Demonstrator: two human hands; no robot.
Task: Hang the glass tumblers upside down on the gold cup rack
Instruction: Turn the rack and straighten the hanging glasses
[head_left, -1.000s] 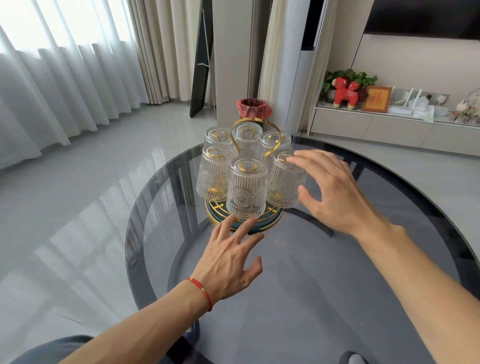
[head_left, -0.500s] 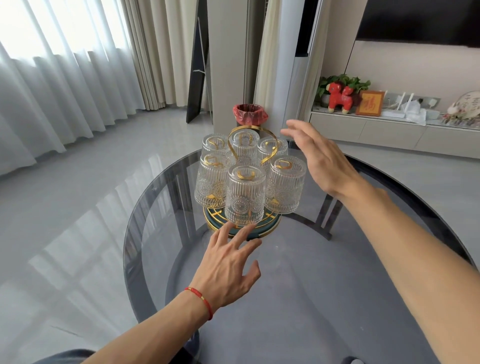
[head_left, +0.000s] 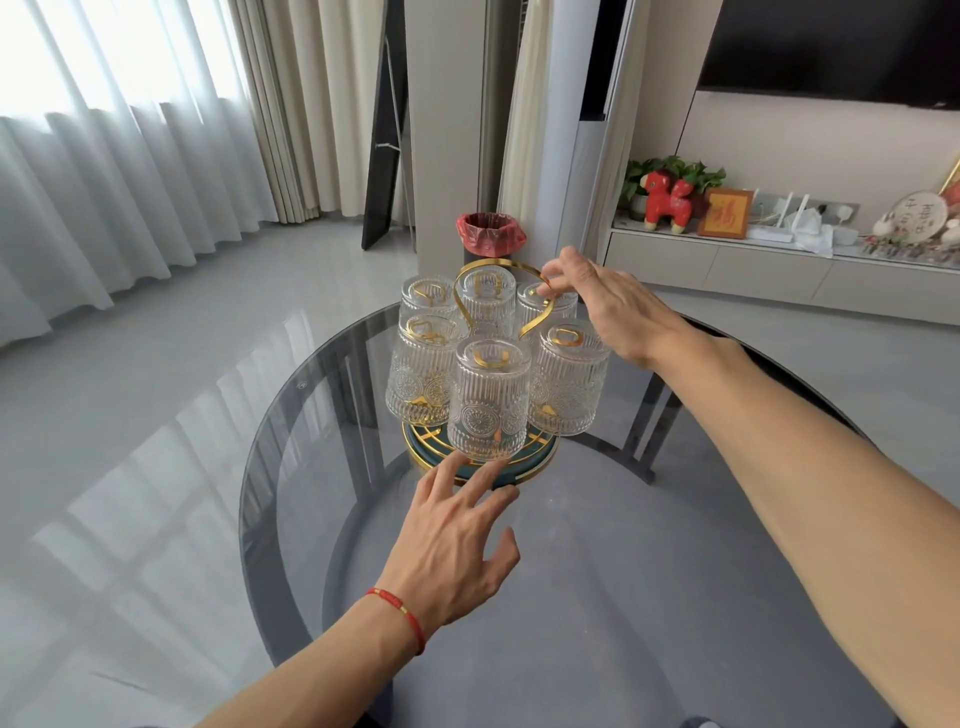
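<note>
The gold cup rack (head_left: 480, 470) stands on the round smoked-glass table (head_left: 311, 374), its dark round base ringed in gold. Several ribbed glass tumblers hang upside down on its prongs; the nearest tumbler (head_left: 491, 400) faces me, another tumbler (head_left: 569, 384) is to its right. A gold loop handle (head_left: 488, 266) rises above them. My right hand (head_left: 608, 306) pinches the right side of that handle with thumb and fingers. My left hand (head_left: 452, 545) is spread flat, fingertips at the front rim of the rack's base, holding nothing.
A waste bin with a red liner (head_left: 491, 234) stands on the floor behind the table. A low white cabinet (head_left: 779, 270) with ornaments runs along the right wall. Curtains hang at the left. The table's edge curves around left and far side.
My right hand rose from the right tumbler, swung over the rack and closed on the gold handle. My left hand stayed at the base, fingers sliding slightly forward.
</note>
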